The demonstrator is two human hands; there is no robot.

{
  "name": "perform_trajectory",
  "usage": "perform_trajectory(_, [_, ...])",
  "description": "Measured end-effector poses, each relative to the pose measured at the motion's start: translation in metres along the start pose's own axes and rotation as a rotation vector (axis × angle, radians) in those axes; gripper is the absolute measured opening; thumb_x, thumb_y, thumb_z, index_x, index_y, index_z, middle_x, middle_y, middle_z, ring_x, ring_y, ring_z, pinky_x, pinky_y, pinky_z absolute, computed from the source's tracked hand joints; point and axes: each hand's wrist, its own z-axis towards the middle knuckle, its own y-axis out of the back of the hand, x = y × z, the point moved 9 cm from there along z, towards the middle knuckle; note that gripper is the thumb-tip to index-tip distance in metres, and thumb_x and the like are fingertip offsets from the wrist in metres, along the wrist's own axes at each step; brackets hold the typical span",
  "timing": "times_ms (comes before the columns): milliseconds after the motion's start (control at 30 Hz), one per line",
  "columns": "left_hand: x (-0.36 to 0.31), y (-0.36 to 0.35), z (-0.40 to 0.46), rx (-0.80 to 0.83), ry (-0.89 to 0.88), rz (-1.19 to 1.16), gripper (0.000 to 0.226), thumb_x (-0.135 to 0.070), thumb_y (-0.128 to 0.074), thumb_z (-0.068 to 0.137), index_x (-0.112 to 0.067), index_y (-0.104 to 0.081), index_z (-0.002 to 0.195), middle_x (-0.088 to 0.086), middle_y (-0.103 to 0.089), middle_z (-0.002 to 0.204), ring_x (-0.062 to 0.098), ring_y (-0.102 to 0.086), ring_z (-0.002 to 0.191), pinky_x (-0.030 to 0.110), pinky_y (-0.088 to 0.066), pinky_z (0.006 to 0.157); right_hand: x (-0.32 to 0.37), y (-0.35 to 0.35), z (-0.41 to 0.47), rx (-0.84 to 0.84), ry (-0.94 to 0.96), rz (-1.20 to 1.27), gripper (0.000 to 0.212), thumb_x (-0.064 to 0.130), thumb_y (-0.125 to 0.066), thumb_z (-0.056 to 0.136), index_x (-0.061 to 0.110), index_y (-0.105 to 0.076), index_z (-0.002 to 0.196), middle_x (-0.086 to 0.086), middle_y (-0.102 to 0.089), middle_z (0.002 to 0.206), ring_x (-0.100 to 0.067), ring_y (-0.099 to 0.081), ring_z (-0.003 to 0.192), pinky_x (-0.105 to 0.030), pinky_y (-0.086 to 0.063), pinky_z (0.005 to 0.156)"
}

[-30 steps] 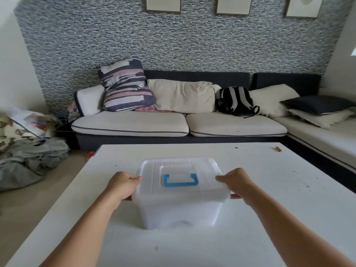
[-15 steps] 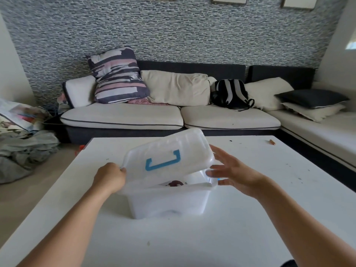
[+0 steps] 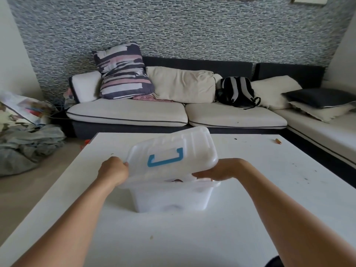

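A translucent white plastic box (image 3: 171, 199) stands on the white table (image 3: 192, 237). Its lid (image 3: 192, 143), with a blue handle (image 3: 165, 158), is lifted off and tilted, right side higher. My left hand (image 3: 113, 170) grips the lid's left edge. My right hand (image 3: 217, 171) reaches under the lid's right front corner, fingers over the box rim; its fingertips are hidden by the lid. A dark reddish thing (image 3: 176, 180) shows inside the box under the lid.
A sofa (image 3: 173, 114) with cushions and a striped backpack (image 3: 237, 92) runs behind the table and along the right. A heap of grey cloth (image 3: 28, 147) lies on the floor at left. A small orange piece (image 3: 278, 141) lies on the table's far right.
The lid was closed on the box with both hands at its sides; my left hand lifted and tilted it. My right hand has now moved in under the lid's right corner.
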Motion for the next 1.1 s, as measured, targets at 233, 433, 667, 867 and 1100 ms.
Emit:
perform_trajectory(233, [0.002,-0.009,0.005,0.047,0.018,-0.077,0.036,-0.029,-0.050,0.101,0.002,-0.066,0.095,0.017,-0.066,0.098,0.032,-0.059,0.083,0.034,-0.043,0.070,0.014,-0.057,0.043,0.244,-0.181,-0.207,0.061,0.068,-0.047,0.090,0.016,-0.064,0.117,-0.004,-0.067,0.115,-0.028,-0.064,0.104,-0.036,-0.048,0.097])
perform_trajectory(433, [-0.002,-0.005,0.000,0.001,-0.011,0.008,0.036,-0.028,-0.046,0.100,0.001,-0.064,0.089,0.017,-0.065,0.092,0.034,-0.059,0.079,0.032,-0.042,0.066,0.014,-0.025,0.051,-0.155,0.014,-0.104,0.030,0.057,-0.059,0.087,0.035,-0.059,0.107,0.010,-0.063,0.107,-0.018,-0.059,0.100,-0.029,-0.047,0.090])
perform_trajectory(667, [-0.008,0.000,-0.007,-0.010,-0.007,-0.105,0.035,-0.025,-0.047,0.100,-0.001,-0.055,0.076,0.012,-0.059,0.080,0.024,-0.052,0.066,0.031,-0.035,0.054,-0.031,0.037,-0.008,-0.269,0.042,0.499,0.024,0.002,-0.050,0.097,0.006,-0.071,0.107,-0.014,-0.073,0.105,-0.024,-0.069,0.089,-0.033,-0.060,0.081])
perform_trajectory(867, [-0.022,-0.001,-0.019,-0.051,-0.083,0.019,0.034,-0.025,-0.049,0.095,-0.006,-0.053,0.066,0.008,-0.057,0.069,0.022,-0.050,0.057,0.029,-0.032,0.050,-0.067,0.023,-0.036,-0.473,-0.229,0.798,0.061,0.060,-0.051,0.095,0.002,-0.070,0.103,-0.011,-0.066,0.088,-0.024,-0.063,0.071,-0.028,-0.056,0.055])
perform_trajectory(1100, [-0.023,-0.008,-0.018,0.086,-0.110,-0.104,0.036,-0.035,-0.067,0.087,-0.006,-0.061,0.066,0.007,-0.065,0.067,0.026,-0.063,0.066,0.029,-0.046,0.059,-0.080,0.019,-0.034,-0.553,-0.367,0.546,0.029,0.024,-0.066,0.091,-0.003,-0.066,0.103,-0.015,-0.069,0.081,-0.032,-0.070,0.070,-0.042,-0.063,0.070])
